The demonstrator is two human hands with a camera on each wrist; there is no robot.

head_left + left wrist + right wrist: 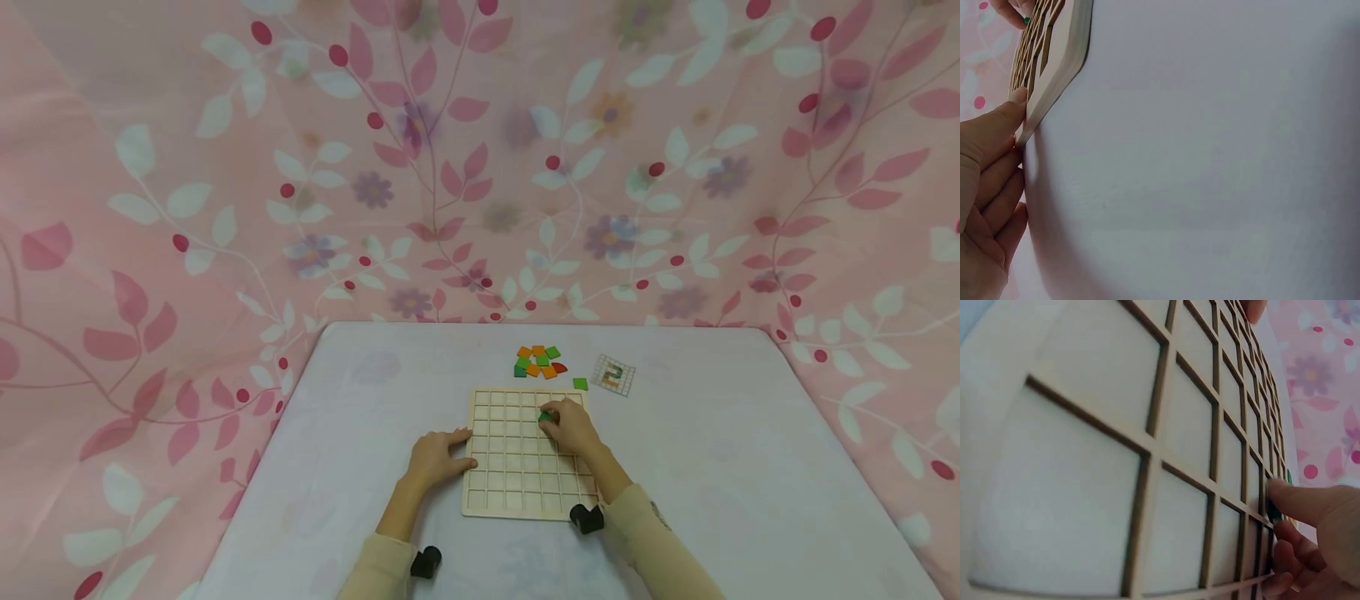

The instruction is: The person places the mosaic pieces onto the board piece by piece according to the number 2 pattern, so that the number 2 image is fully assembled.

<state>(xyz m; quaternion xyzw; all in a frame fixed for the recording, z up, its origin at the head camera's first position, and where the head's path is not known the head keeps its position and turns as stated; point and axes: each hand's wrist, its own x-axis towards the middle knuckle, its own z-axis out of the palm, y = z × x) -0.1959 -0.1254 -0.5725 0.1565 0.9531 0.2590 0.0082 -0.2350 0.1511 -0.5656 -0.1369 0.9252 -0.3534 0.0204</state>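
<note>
A pale wooden board (517,479) with a raised square grid lies on the table. My right hand (573,429) pinches a dark green tile (545,416) over the upper right squares of the grid; in the right wrist view, fingers and thumb hide most of that tile. At the board's left edge, my left hand (435,460) grips the rim, the thumb (1004,119) on top and the other fingers along the side. Beyond the board lies a cluster of orange tiles (533,370), green tiles (552,352) and a red piece (559,367).
A lone green tile (581,383) lies just past the board's far right corner. To its right is a gridded card (613,375) printed with a coloured shape. The white-covered table (720,467) meets a floral pink curtain (480,208) at the back.
</note>
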